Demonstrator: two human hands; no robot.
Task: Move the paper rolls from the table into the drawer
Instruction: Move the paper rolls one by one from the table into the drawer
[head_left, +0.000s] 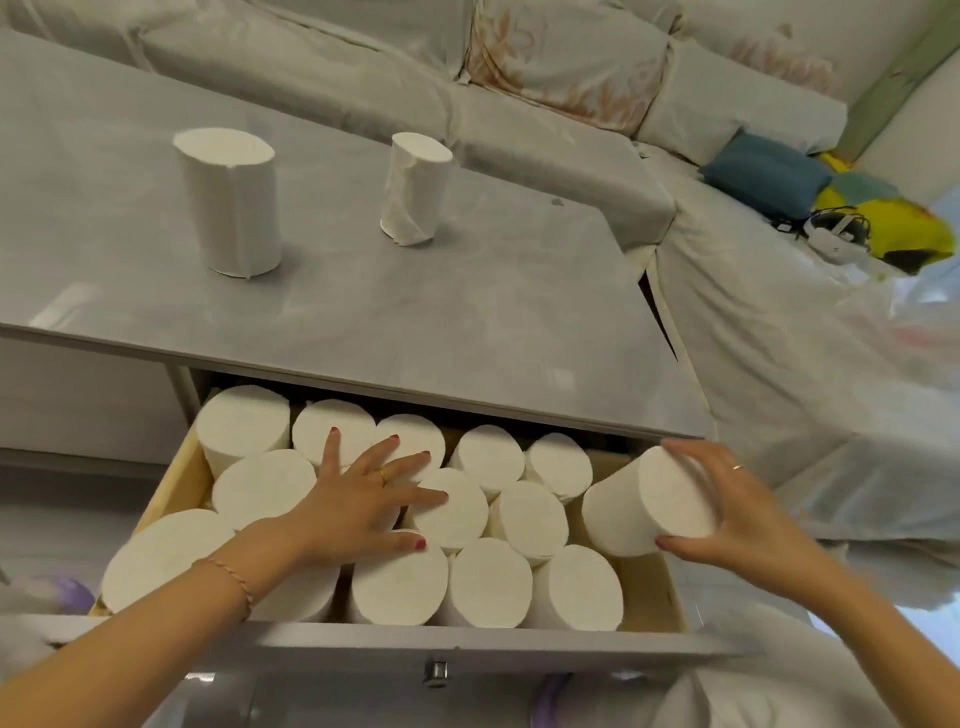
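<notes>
Right hand (748, 514): fingers and thumb curled round a tilted paper roll (649, 506), gripping it at its near end over the right end of the drawer (660, 587).
Left hand (358, 493): fingers spread flat, pressing on the tops of the packed rolls (483, 579); nothing grasped.
Drawer: pulled open below the table edge, wooden inside, grey front with a small metal knob (435, 671); upright rolls fill most of it, with bare floor at the right end under the held roll.
Table (467, 312): grey top; two wrapped rolls stand upright on it, well apart, the wide roll (228, 200) to the left, the slim roll (413, 187) to the right.
Beyond: a covered sofa (571, 73) with a blue cushion (763, 174).
</notes>
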